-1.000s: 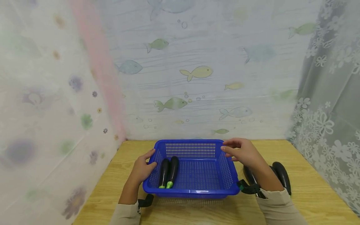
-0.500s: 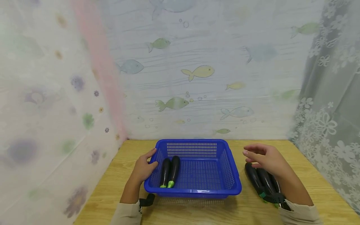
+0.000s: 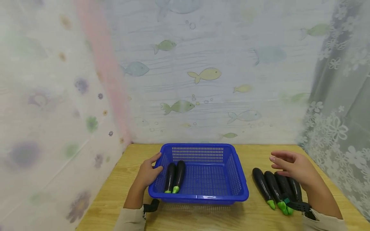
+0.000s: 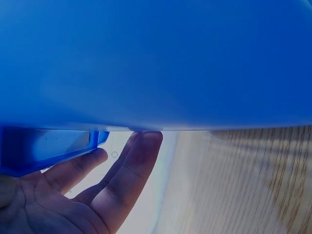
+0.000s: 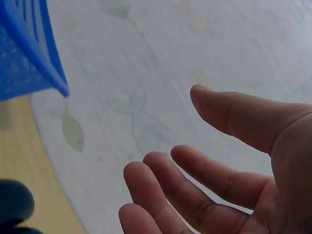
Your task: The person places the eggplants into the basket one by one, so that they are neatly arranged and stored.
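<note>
A blue plastic basket (image 3: 199,196) with slotted walls stands on the table. Two dark eggplants (image 3: 180,175) with green caps lie side by side at its left end. My left hand (image 3: 147,173) holds the left rim, thumb over the edge; in the left wrist view its fingers (image 4: 129,183) reach up against the underside of the blue rim (image 4: 161,73). Right of the basket, several more eggplants (image 3: 260,183) lie in a row. Above their far ends hovers my right hand (image 3: 295,166), holding nothing, its thumb and fingers spread apart in the right wrist view.
The wooden table (image 3: 202,219) ends at the back against a fish-printed sheet (image 3: 208,122). A flower-printed sheet (image 3: 57,154) closes off the left side, and a lace-patterned grey curtain (image 3: 341,128) hangs at the right.
My right hand has moved from beside the basket's right rim rightward to over the loose eggplants, uncovering more of them. My left hand has stayed on the left rim.
</note>
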{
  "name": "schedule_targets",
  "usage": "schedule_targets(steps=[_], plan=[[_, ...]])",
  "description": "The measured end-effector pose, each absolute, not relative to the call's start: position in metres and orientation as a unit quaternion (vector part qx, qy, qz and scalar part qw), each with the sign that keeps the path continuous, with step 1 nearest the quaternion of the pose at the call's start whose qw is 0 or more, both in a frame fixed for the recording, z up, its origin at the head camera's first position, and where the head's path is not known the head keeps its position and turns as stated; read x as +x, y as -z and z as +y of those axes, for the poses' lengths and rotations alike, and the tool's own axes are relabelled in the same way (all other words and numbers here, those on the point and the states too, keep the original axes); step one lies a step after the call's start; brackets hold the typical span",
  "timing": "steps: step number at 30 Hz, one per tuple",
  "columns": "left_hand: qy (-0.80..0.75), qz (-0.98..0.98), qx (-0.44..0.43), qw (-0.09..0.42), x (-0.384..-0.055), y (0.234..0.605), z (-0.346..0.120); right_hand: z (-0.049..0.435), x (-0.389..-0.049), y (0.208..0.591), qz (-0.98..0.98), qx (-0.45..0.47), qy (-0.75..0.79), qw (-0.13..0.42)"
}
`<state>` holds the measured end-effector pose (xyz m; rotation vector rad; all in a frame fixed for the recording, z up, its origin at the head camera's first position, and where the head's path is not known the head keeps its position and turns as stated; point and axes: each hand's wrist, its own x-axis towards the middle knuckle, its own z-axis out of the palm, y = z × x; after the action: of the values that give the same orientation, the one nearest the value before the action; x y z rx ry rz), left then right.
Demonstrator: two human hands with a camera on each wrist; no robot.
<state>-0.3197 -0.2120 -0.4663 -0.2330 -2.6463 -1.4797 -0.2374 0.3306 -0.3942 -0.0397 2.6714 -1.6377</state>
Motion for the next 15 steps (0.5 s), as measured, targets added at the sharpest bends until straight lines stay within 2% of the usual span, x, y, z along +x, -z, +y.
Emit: schedule_targets(steps=[9,15], plan=[[0.484,-0.871,-0.071,0.046,-0.319,0.469,-0.212,0.380,-0.238,0.414,0.820,0.019,0.572,0.014],[0.484,-0.871,-0.073,0.052,-0.318,0.467,-0.210,0.409,-0.238,0.428,0.706,0.064,0.704,0.041]])
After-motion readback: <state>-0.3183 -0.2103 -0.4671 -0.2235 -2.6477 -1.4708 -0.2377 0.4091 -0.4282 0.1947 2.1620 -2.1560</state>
